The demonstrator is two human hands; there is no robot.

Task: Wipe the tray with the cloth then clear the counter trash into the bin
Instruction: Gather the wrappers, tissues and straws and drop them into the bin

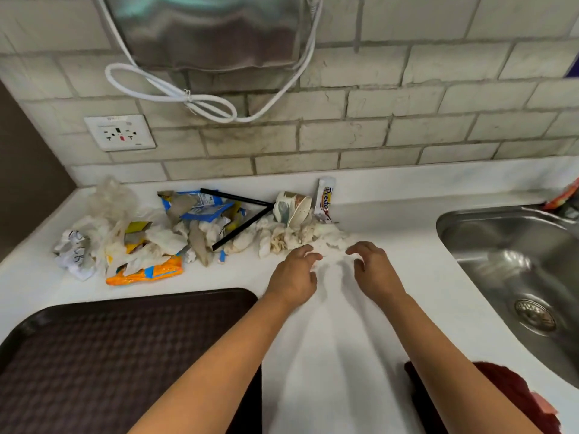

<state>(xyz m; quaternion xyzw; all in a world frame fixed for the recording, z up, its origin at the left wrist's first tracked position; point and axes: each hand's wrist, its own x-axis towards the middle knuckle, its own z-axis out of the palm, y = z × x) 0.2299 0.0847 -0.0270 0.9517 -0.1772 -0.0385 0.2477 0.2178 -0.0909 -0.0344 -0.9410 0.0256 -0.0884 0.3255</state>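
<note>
Heap of crumpled tissues, wrappers and paper cup (pixel 200 233) along the white counter's (pixel 407 252) back edge, dark textured plastic tray (pixel 103 355) at front left, steel sink (pixel 517 264) at right end, dark red cloth (pixel 507 389) at front right corner.

Bright, even overhead light, soft shadows beneath both forearms, slight motion blur, wide-angle bending at edges.

Textured dark plastic tray (pixel 94 339), glossy steel sink (pixel 517 245), smooth white counter (pixel 407 214).
</note>
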